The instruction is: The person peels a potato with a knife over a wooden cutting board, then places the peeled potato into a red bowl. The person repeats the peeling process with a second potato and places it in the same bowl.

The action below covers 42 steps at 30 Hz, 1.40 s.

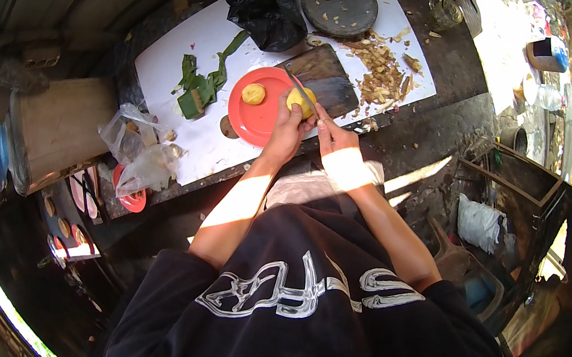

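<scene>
My left hand (291, 125) grips a peeled yellow potato (300, 103) over the right side of a red plate (257, 126). In my right hand (336, 135) is a knife (300, 88), its blade lying across the potato and pointing up and left. A second peeled yellow potato (253, 94) rests on the plate. Just beyond and to the right lies a dark, worn wooden cutting board (327, 73), partly behind my left hand and the knife. My fingers hide most of the knife's handle.
A heap of peelings (381, 72) lies right of the board, beside a round dark stone slab (340, 4). A black plastic bag (268, 8), cut green leaves (200, 91) and clear plastic bags (145, 154) lie on the white-covered table (172, 55). A glass jar (445, 11) stands far right.
</scene>
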### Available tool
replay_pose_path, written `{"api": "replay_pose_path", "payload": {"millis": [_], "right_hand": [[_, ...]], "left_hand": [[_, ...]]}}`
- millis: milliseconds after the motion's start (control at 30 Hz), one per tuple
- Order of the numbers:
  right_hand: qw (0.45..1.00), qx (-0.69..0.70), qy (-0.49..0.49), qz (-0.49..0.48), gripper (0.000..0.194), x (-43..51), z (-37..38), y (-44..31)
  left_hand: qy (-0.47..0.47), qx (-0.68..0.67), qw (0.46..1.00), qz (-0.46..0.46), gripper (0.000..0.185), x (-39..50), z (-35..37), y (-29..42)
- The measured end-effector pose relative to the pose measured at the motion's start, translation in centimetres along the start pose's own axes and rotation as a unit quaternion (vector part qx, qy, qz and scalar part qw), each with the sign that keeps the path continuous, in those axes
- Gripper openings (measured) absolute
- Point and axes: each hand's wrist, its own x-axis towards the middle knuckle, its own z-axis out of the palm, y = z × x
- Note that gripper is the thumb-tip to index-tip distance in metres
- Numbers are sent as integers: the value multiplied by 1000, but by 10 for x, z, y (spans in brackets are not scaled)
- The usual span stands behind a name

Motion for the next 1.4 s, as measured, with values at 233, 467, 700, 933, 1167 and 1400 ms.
{"api": "replay_pose_path", "payload": {"millis": [233,467,700,933,1167,1400], "right_hand": [[993,-79,55,70,39,11,4,4],[1000,13,3,0,39,2,-6,-1],[992,-21,114,-42,37,14,5,11],[996,13,67,-56,37,4,1,1],[998,-30,54,18,39,11,-4,5],[1000,-2,16,-8,39,4,-5,-3]], "left_hand": [[42,5,999,-13,35,-3,6,1],[-4,-16,1000,9,40,1,1,2],[2,-28,1000,9,43,-1,3,6],[-14,-74,997,13,42,-1,9,13],[-33,-118,992,-7,38,-2,3,13],[-36,-112,993,20,37,-3,10,19]]}}
